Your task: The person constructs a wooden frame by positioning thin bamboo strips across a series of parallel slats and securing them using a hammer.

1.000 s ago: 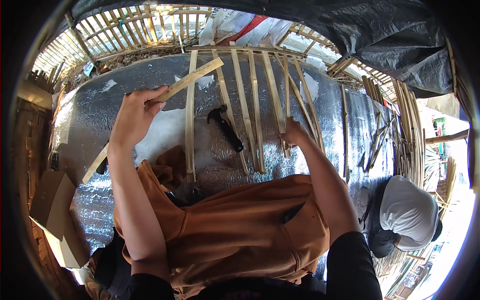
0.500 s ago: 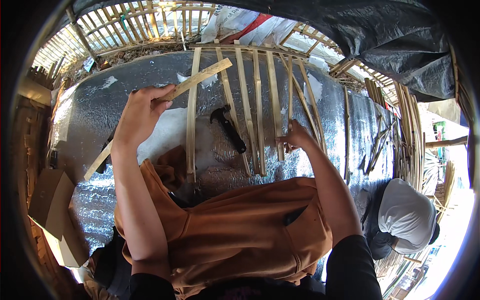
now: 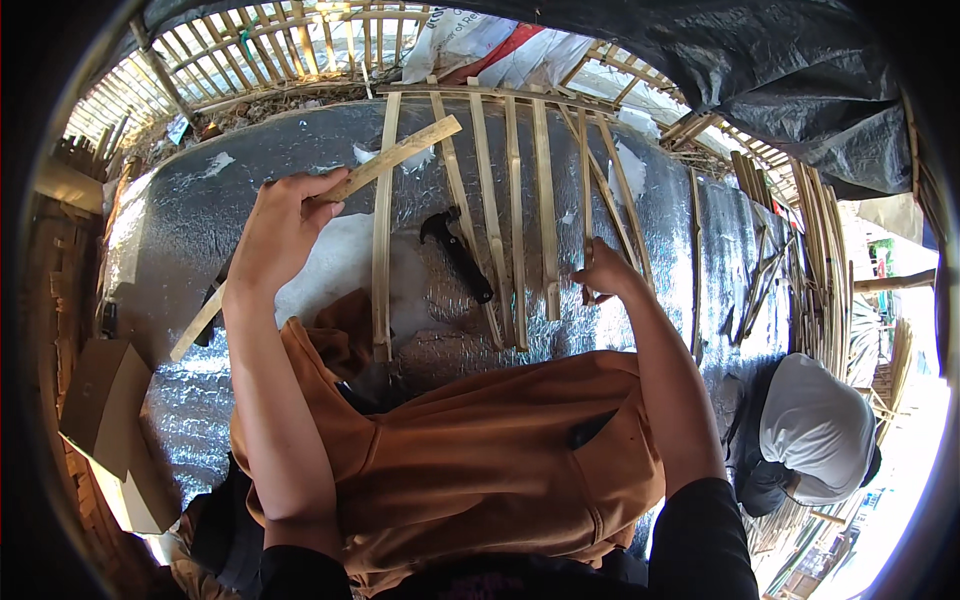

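Note:
My left hand is raised at the left, its thumb and fingers pinching a flat bamboo slat that slants up to the right. The slat's other end comes out behind my forearm, low on the left. My right hand has its fingers closed around the near end of a thin bamboo strip. Beside that hand, several bamboo slats lie side by side, pointing away from me on a silver foil sheet. Between the slats rests a black hammer-headed multitool.
Brown cloth covers the space before my body. A cardboard box stands at the left. Someone in a pale grey head covering is low at the right. More bamboo strips lean at the right edge, under a black tarp.
My right hand has shifted slightly to the right, and the near end of the thin strip has come along with it. My left hand and its slat have stayed nearly still.

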A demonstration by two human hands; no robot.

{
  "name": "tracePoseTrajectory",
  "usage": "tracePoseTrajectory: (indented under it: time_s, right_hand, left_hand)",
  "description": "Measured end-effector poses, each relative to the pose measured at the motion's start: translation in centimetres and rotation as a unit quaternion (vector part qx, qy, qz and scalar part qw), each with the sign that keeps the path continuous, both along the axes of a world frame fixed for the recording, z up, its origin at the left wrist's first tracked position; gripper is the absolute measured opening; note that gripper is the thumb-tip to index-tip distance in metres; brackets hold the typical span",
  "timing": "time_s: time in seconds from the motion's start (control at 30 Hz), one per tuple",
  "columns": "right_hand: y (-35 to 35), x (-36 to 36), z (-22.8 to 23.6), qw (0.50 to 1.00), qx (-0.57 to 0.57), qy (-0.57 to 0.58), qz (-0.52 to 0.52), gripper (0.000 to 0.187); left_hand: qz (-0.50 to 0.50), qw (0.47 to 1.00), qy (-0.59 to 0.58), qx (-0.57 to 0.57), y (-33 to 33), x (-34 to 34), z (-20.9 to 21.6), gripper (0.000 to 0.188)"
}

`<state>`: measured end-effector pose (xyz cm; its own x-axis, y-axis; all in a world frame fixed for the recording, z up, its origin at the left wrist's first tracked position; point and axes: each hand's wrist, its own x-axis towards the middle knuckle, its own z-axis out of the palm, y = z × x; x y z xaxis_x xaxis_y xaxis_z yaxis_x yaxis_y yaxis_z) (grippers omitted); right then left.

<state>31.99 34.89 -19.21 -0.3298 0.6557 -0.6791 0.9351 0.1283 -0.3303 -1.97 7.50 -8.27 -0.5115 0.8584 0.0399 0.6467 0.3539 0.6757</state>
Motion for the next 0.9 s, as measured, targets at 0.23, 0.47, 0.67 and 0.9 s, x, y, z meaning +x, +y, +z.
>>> tracePoseTrajectory:
  time_s: [0.23, 0.47, 0.67, 0.9]
  right_hand:
    - [5.5, 5.6, -3.0, 0.974, 0.067, -0.173, 0.127, 0.088]
    - [3.9, 3.9, -2.7, 0.957, 0.167, -0.238, -0.003, 0.095]
    - [6.3, 5.8, -3.6, 0.962, 0.134, -0.235, 0.023, 0.073]
    - [4.2, 4.4, -2.2, 0.993, 0.058, -0.041, -0.095, 0.048]
  left_hand:
    - [0.015, 1.0, -0.026, -0.001, 0.4, 0.2, -0.7, 0.039]
    - [0.009, 1.0, -0.014, -0.018, 0.0, -0.1, -0.3, 0.039]
    - [0.005, 1.0, -0.021, 0.006, 0.1, -0.1, -0.7, 0.039]
    - [0.006, 1.0, -0.006, -0.014, 0.0, -0.2, -0.3, 0.038]
